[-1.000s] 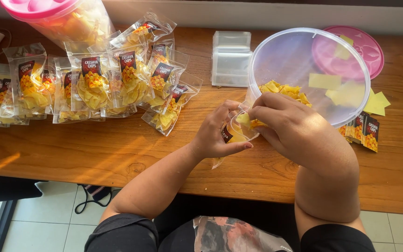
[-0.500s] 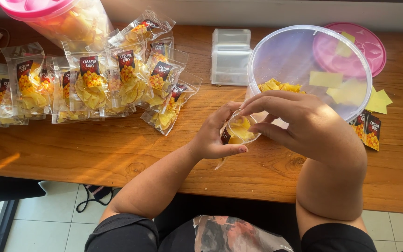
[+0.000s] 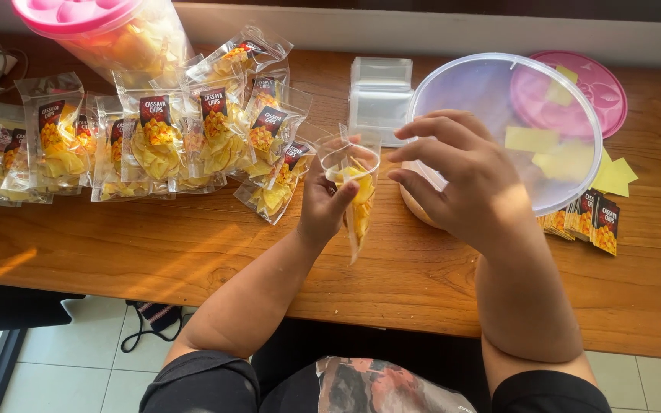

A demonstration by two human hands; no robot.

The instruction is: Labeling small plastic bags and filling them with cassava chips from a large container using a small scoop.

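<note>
The left hand (image 3: pixel 329 200) holds a small clear plastic bag (image 3: pixel 355 191) upright above the front part of the wooden table (image 3: pixel 193 245), its fingers (image 3: pixel 343 197) wrapped around the bag's upper part so that the mouth stands open in a rounded loop. Yellow chips sit inside the bag, filling it only partway. The right hand (image 3: pixel 472 183) hovers just beside the bag, to its right, with fingers loosely curled and parted; it grips nothing that can be seen, and its fingertips point towards the bag's open mouth without touching it. Behind the right hand stands a large round clear tub (image 3: pixel 453 99), with a few yellow chips showing through its wall. A pink lid (image 3: pixel 602 88) lies flat beyond the tub, near the table's far edge. A stack of empty clear bags (image 3: pixel 380 95) rests between the tub and a spread of filled, labelled chip packets (image 3: pixel 154 141) on the left. Small printed labels (image 3: pixel 587 222) lie fanned out at the right of the tub, and a tall pink-lidded jar (image 3: pixel 112 30) stands at the far left.
</note>
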